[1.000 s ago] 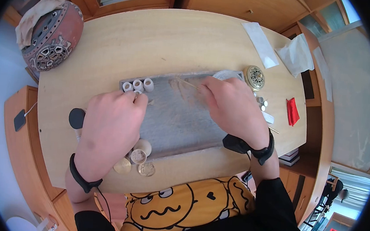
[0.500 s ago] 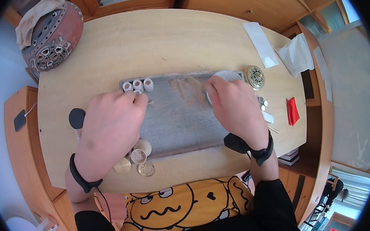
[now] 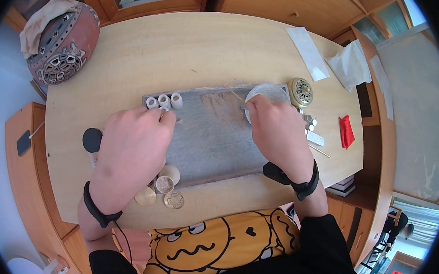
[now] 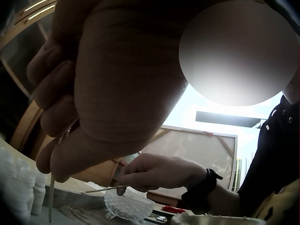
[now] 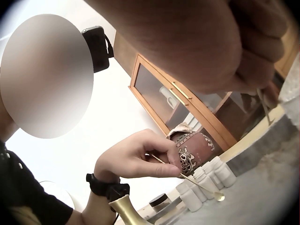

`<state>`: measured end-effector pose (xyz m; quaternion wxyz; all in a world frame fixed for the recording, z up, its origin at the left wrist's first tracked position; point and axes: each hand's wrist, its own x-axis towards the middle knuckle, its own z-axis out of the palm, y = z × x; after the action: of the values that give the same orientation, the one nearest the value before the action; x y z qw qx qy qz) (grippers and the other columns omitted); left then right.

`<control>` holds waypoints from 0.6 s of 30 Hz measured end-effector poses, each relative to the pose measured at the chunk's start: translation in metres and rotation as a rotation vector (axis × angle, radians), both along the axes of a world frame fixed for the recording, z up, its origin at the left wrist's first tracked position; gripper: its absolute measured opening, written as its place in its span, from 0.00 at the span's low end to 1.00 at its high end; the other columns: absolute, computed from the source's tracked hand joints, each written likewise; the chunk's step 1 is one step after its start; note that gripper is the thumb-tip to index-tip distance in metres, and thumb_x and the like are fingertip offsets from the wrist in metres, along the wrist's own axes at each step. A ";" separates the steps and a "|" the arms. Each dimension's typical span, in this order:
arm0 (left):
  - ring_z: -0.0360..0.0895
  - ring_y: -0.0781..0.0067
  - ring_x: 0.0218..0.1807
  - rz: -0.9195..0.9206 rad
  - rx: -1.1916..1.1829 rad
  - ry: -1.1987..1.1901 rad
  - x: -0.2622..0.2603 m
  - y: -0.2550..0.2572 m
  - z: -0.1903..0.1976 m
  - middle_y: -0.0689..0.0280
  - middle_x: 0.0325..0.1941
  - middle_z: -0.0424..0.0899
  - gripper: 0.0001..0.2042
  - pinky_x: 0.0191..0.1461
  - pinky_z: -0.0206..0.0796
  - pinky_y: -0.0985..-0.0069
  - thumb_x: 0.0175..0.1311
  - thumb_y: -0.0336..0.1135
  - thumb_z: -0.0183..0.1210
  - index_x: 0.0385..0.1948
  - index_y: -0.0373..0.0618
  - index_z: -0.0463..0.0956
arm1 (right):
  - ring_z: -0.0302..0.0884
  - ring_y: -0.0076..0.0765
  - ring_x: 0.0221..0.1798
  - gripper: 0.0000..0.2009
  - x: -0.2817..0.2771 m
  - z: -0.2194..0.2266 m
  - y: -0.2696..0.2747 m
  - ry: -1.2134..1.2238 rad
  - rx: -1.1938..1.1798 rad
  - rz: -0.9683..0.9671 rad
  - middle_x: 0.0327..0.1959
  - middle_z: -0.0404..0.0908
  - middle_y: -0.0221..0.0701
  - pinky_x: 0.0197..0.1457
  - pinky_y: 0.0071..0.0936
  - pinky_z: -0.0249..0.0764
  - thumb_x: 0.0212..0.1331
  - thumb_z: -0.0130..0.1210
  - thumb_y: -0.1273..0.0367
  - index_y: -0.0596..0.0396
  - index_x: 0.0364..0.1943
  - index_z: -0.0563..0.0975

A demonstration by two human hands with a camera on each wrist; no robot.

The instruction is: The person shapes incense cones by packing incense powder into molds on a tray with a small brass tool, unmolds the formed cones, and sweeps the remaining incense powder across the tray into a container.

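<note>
The left hand is over the left end of a grey tray, beside several small white bottles. In the right wrist view it pinches a thin gold spoon, its small bowl low over the tray. At the tray's far right corner the right hand grips a thin stick between thumb and fingers. Just beyond and partly behind that hand stands a clear textured glass bowl. Brownish powder lies on the tray between the hands.
Left of the near tray edge stand an open powder jar, two gold discs and a black-lidded jar. A gold burner, small containers and a red pouch are at right; a large pierced pot is at back left.
The right hand has shifted slightly right, from over the tray to the glass bowl, with the stick still in its fingers. The left hand has stayed in place.
</note>
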<state>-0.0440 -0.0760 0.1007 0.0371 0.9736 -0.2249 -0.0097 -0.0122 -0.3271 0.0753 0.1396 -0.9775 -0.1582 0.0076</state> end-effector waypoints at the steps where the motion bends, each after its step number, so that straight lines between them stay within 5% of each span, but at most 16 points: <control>1: 0.80 0.56 0.31 0.000 -0.005 -0.001 0.000 0.000 0.000 0.61 0.24 0.78 0.06 0.35 0.70 0.60 0.58 0.33 0.63 0.29 0.42 0.77 | 0.78 0.57 0.25 0.06 -0.002 0.000 0.000 -0.005 -0.019 0.001 0.18 0.78 0.46 0.30 0.48 0.74 0.66 0.54 0.70 0.58 0.35 0.79; 8: 0.80 0.56 0.31 -0.003 -0.006 -0.004 -0.001 0.001 -0.002 0.61 0.24 0.79 0.06 0.36 0.70 0.60 0.58 0.33 0.63 0.29 0.42 0.77 | 0.78 0.55 0.22 0.04 -0.030 0.016 -0.004 0.096 0.004 0.055 0.17 0.77 0.44 0.27 0.45 0.73 0.65 0.56 0.71 0.56 0.36 0.78; 18: 0.79 0.56 0.31 -0.002 -0.007 -0.017 -0.001 0.000 -0.003 0.61 0.24 0.78 0.06 0.35 0.70 0.60 0.58 0.32 0.63 0.29 0.42 0.76 | 0.79 0.55 0.23 0.05 -0.049 -0.016 -0.005 0.202 0.057 0.075 0.17 0.78 0.42 0.27 0.46 0.74 0.64 0.57 0.71 0.58 0.37 0.75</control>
<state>-0.0451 -0.0756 0.0973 0.0387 0.9733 -0.2263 -0.0004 -0.0613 -0.3318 0.0595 0.1819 -0.9608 -0.1800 0.1068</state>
